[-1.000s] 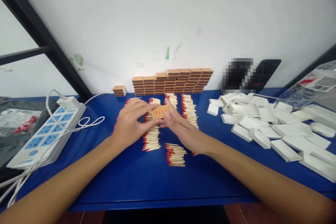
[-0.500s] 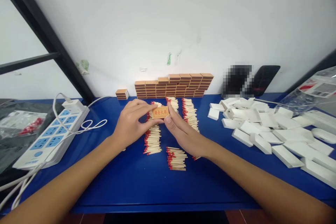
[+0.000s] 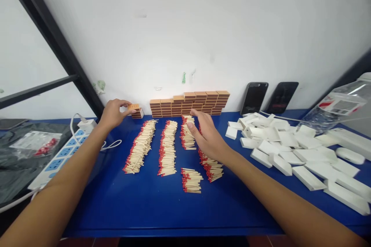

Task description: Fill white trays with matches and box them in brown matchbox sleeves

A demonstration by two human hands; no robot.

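Note:
My left hand [image 3: 113,113] pinches an orange matchbox [image 3: 133,106] at the top of a small stack of matchboxes [image 3: 138,114] near the wall. My right hand [image 3: 208,134] hovers over the rows of matches with its fingers apart and nothing in it. Below and around it lie red-tipped matches [image 3: 167,148] in several long rows, with a shorter pile of matches [image 3: 191,181] nearer the front. Part of the rightmost row is hidden under my right hand. Against the wall stands a long stepped stack of matchboxes [image 3: 188,105].
On the right lies a heap of white inner trays [image 3: 278,139]. Two phones [image 3: 254,98] lean on the wall behind it, and a plastic bottle [image 3: 333,104] lies beside them. At the left are a power strip [image 3: 59,158], white cables and a bag with red pieces [image 3: 37,144].
My left hand has carried the matchbox from between both hands to the small stack at the back left. My right hand has let go of it and opened.

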